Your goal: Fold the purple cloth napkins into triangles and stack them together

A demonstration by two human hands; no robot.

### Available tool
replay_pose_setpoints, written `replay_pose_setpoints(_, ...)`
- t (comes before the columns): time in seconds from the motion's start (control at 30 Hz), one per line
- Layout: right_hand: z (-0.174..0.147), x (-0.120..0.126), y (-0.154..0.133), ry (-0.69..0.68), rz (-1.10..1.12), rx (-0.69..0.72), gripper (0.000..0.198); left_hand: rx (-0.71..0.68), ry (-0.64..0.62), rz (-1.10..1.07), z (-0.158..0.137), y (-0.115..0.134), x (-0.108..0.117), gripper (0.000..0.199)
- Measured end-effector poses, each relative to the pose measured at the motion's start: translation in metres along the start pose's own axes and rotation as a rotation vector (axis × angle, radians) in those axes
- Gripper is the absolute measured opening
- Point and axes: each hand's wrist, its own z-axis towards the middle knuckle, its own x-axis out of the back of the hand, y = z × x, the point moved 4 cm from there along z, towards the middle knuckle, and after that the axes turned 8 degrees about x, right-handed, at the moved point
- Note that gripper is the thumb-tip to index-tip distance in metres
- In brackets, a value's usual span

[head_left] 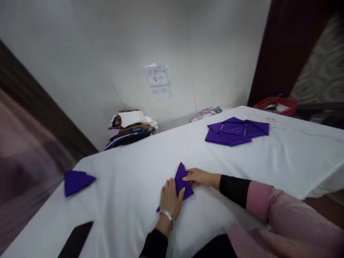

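A small folded piece of purple fabric (180,183) lies on the white-covered table (129,179) in front of me, its pointed end facing away. My left hand (171,199), with a silver watch or bracelet at the wrist, rests flat on its left side, fingers stretched out and thumb apart. From the right, my right hand (198,177) pinches the fabric's edge between thumb and fingers; part of those fingers is hidden. Another folded purple piece (77,182) lies by the table's left edge. Farther back on the right are several overlapping purple fabric pieces (233,132).
A dark flat object (76,239) lies at the near left. Past the far edge are a pile of folded clothes (131,127) and more cloth (205,114). A red basket (288,104) stands at the far right. Paper notes (158,76) hang on the wall.
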Motion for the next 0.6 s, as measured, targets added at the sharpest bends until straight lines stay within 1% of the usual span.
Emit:
replay_pose_setpoints(0.13, 0.005, -0.008, 0.005, -0.007, 0.119, -0.118, 0.036, -0.014, 0.031, -0.071, -0.006, -0.005, -0.006, 0.056)
replay_pose_setpoints(0.2, 0.006, -0.013, 0.007, -0.008, 0.15, -0.143, 0.031, -0.019, 0.043, -0.141, -0.007, -0.007, -0.008, 0.054)
replay_pose_setpoints(0.27, 0.007, -0.016, 0.008, 0.023, 0.156, -0.114, 0.026, -0.008, 0.052, -0.255, -0.007, -0.01, -0.007, 0.053)
replay_pose_setpoints(0.33, 0.007, -0.017, 0.01, 0.083, 0.143, -0.066, 0.022, 0.014, 0.061, -0.42, -0.006, -0.014, -0.003, 0.054)
replay_pose_setpoints(0.4, 0.006, -0.017, 0.01, 0.119, 0.171, -0.015, 0.023, 0.074, 0.048, -0.607, -0.004, -0.019, 0.002, 0.056)
replay_pose_setpoints(0.5, 0.0, -0.02, 0.007, 0.105, 0.281, 0.06, 0.027, 0.203, -0.032, -0.816, 0.0, -0.027, 0.006, 0.062)
replay_pose_setpoints(0.6, -0.007, -0.024, 0.005, 0.074, 0.35, 0.07, 0.033, 0.251, -0.071, -0.918, 0.002, -0.031, 0.008, 0.063)
